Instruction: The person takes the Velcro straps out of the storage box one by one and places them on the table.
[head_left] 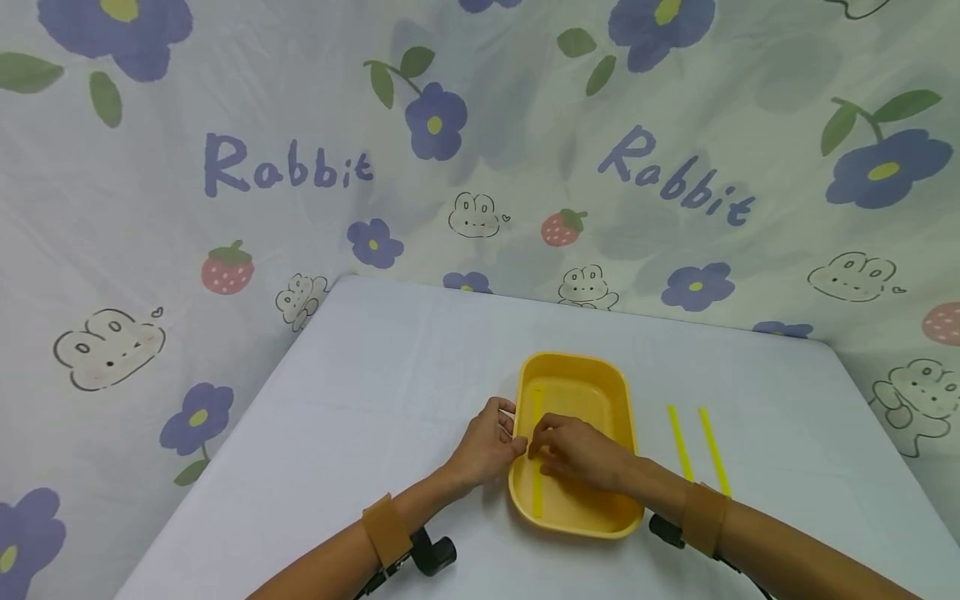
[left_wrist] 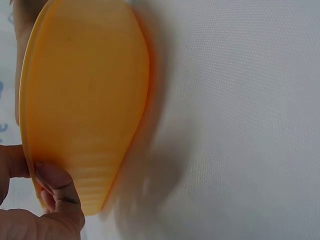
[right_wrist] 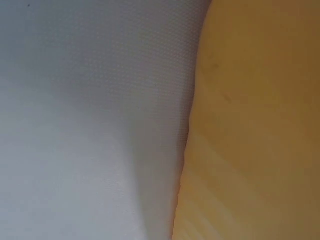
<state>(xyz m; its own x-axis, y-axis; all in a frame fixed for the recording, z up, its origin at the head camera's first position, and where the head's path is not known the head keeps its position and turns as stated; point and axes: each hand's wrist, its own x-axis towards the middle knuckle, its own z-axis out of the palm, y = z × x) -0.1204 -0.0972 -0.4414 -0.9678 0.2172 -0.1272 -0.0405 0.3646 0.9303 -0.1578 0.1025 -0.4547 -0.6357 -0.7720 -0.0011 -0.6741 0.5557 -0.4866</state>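
Observation:
A rounded yellow plastic tray (head_left: 585,527) stands on the white table. My left hand (head_left: 483,446) holds its left rim, and the left wrist view shows the fingers and thumb (left_wrist: 60,190) at the edge of the tray wall (left_wrist: 90,85). Inside the tray my right hand (head_left: 581,454) has bent fingers around the middle of a thin yellow strip (head_left: 537,500), which runs lengthwise near the left wall. Its grip is partly hidden by the hand itself. Only the tray's outer side (right_wrist: 260,125) and tablecloth appear in the right wrist view.
Two more yellow strips (head_left: 708,433) lie side by side to the right of the tray, their near ends partly behind the right forearm. A patterned cloth (head_left: 510,150) hangs behind and beside the white table (head_left: 352,375).

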